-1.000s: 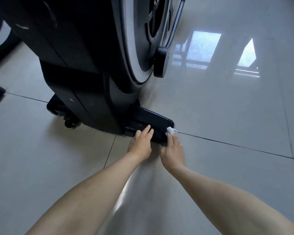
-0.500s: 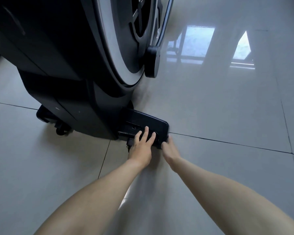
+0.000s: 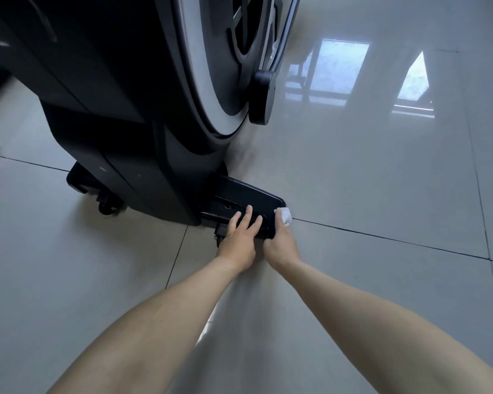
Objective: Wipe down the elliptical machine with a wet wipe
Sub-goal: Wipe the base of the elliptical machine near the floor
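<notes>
I see 1 machine [image 3: 111, 109], 1 wipe [image 3: 284, 216] and my 2 hands. The machine is black and stands on the floor [image 3: 353, 180], filling the far left. It has 1 big wheel with a grey rim [image 3: 208, 109] and 1 round disc [image 3: 264, 98] on its right side. Under the body lies 1 flat black foot [image 3: 248, 194]. The long axis of the foot goes from left to right, and its rounded end points to the right. Under the left end of the base I can see 1 small roller [image 3: 110, 207].

My left hand [image 3: 235, 245] lies flat on the near part of the foot, fingers straight and a little spread, holding nothing. My right hand [image 3: 279, 245] is just beside it and grasps the wipe at the fingertips. The wipe is a small white wad, pressed on the right end of the foot, close to the floor seam. I cannot tell a long axis for it. The floor shows 2 bright window reflections [image 3: 333, 69] at the far right.
</notes>
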{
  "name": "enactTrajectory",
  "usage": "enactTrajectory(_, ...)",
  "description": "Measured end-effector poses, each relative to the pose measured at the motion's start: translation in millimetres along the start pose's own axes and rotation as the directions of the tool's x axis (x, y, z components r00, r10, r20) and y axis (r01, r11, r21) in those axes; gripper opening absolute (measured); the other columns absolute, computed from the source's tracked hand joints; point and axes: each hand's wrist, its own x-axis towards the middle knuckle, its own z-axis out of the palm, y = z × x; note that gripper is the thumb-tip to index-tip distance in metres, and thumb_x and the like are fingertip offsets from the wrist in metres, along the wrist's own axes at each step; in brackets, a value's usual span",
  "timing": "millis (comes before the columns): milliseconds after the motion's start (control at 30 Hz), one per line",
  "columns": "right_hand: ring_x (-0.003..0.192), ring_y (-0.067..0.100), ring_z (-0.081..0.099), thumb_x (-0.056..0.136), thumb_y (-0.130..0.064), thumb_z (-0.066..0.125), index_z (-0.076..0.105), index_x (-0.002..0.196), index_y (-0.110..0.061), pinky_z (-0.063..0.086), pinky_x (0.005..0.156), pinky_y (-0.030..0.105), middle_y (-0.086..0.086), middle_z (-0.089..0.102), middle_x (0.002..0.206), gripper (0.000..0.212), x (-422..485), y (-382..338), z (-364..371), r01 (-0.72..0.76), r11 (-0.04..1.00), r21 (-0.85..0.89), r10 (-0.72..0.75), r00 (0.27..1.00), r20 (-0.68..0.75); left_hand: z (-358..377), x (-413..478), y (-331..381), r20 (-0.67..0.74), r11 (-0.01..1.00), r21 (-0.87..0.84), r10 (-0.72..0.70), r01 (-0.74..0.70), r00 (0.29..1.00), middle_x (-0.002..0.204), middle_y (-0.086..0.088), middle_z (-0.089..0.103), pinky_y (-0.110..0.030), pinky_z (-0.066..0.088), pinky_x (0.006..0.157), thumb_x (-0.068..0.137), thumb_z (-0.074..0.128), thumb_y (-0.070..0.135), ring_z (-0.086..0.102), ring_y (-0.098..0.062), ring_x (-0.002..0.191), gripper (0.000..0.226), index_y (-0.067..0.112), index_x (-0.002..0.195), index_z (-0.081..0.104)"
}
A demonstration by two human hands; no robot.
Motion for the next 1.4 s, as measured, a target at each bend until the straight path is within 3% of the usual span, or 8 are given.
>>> enactTrajectory(200, 0.107, 0.028, 0.06, 0.094, -0.01, 0.044, 0.007, 0.161, -0.027, 0.045, 0.075, 0.033, -0.013, 0.007, 0.168, 0.079, -8.0, 6.6, 8.8, -0.03, 0.931, -0.365, 0.021, 0.999, -0.027, 0.1, -13.2, -22.9, -0.007, 0.999, -0.033, 0.035, -0.035, 0.999, 0.171, 0.011, 0.001, -0.037, 0.038, 0.115, 0.09, 0.037, -0.013, -0.003, -0.007, 0.156, 0.08, 0.026, 0.16, 0.029)
enactTrajectory(333, 0.098, 0.034, 0.064, 0.099, -0.012, 0.042, 0.04, 0.142, -0.017, 0.042, 0.071, 0.034, 0.003, 0.044, 0.149, 0.043, -5.3, -6.4, 13.5, -0.019, 0.896, -0.445, 0.0, 0.999, -0.044, -6.3, -23.1, -30.9, -0.063, 0.992, -0.125, -0.03, 0.022, 0.998, 0.166, 0.01, 0.024, -0.036, 0.037, 0.115, 0.091, 0.038, -0.011, 0.022, -0.015, 0.151, 0.073, 0.025, 0.154, 0.043)
enactTrajectory(433, 0.081, 0.025, 0.059, 0.097, -0.009, 0.043, 0.061, 0.107, -0.014, 0.041, 0.063, 0.033, 0.009, 0.059, 0.118, 0.021, -10.7, -26.2, 33.6, 0.116, 0.928, -0.354, -0.12, 0.993, 0.009, -14.0, -32.7, -35.9, -0.024, 0.963, -0.26, -0.087, 0.078, 0.996, 0.161, 0.01, 0.033, -0.034, 0.04, 0.112, 0.092, 0.038, -0.007, 0.041, -0.017, 0.142, 0.068, 0.025, 0.152, 0.045)
enactTrajectory(567, 0.1, 0.02, 0.067, 0.098, -0.01, 0.052, 0.068, 0.122, -0.02, 0.051, 0.085, 0.029, 0.001, 0.071, 0.11, 0.031, -13.9, -52.1, 38.2, 0.096, 0.995, -0.021, -0.095, 0.995, 0.027, -33.0, -42.7, -46.0, -0.055, 0.902, -0.403, -0.19, 0.152, 0.98, 0.153, 0.001, 0.045, -0.032, 0.043, 0.108, 0.098, 0.041, 0.001, 0.051, -0.023, 0.132, 0.058, 0.024, 0.151, 0.046)
enactTrajectory(700, 0.096, 0.015, 0.07, 0.1, -0.018, 0.058, 0.073, 0.11, -0.023, 0.056, 0.084, 0.032, -0.005, 0.073, 0.1, 0.019, -22.2, -80.3, 36.7, 0.127, 0.981, 0.147, -0.135, 0.99, 0.039, -63.4, -61.3, -41.2, -0.119, 0.805, -0.572, -0.275, 0.16, 0.954, 0.133, -0.001, 0.062, -0.038, 0.054, 0.093, 0.104, 0.042, 0.014, 0.062, -0.023, 0.112, 0.041, 0.025, 0.142, 0.054)
enactTrajectory(900, 0.089, 0.004, 0.05, 0.104, -0.023, 0.058, 0.074, 0.114, -0.019, 0.039, 0.074, 0.015, 0.002, 0.047, 0.116, 0.02, -47.3, -131.0, 39.9, 0.24, 0.96, 0.143, -0.243, 0.97, 0.001, -105.8, -100.4, -46.6, -0.255, 0.766, -0.627, -0.376, 0.144, 0.891, 0.123, 0.004, 0.066, -0.038, 0.057, 0.087, 0.103, 0.055, 0.024, 0.065, -0.017, 0.102, 0.03, 0.026, 0.133, 0.058)
enactTrajectory(1200, 0.09, 0.015, 0.063, 0.102, -0.026, 0.057, 0.063, 0.11, -0.026, 0.054, 0.076, 0.034, -0.004, 0.063, 0.103, 0.011, -81.4, -180.2, 63.3, 0.297, 0.917, 0.265, -0.325, 0.943, 0.07, -140.4, -138.6, -58.8, -0.329, 0.633, -0.766, -0.538, 0.115, 0.776, 0.106, 0.007, 0.07, -0.039, 0.059, 0.081, 0.1, 0.06, 0.028, 0.069, -0.015, 0.09, 0.021, 0.03, 0.121, 0.062)
enactTrajectory(1400, 0.08, 0.009, 0.057, 0.1, -0.021, 0.06, 0.055, 0.101, -0.021, 0.038, 0.06, 0.018, -0.009, 0.06, 0.091, 0.005, -82.7, -200.8, 60.0, 0.357, 0.898, 0.257, -0.36, 0.932, -0.038, -166.6, -132.1, -62.4, -0.347, 0.631, -0.776, -0.463, 0.029, 0.816, 0.102, 0.0, 0.071, -0.041, 0.06, 0.082, 0.102, 0.057, 0.028, 0.07, -0.023, 0.092, 0.015, 0.022, 0.115, 0.063)
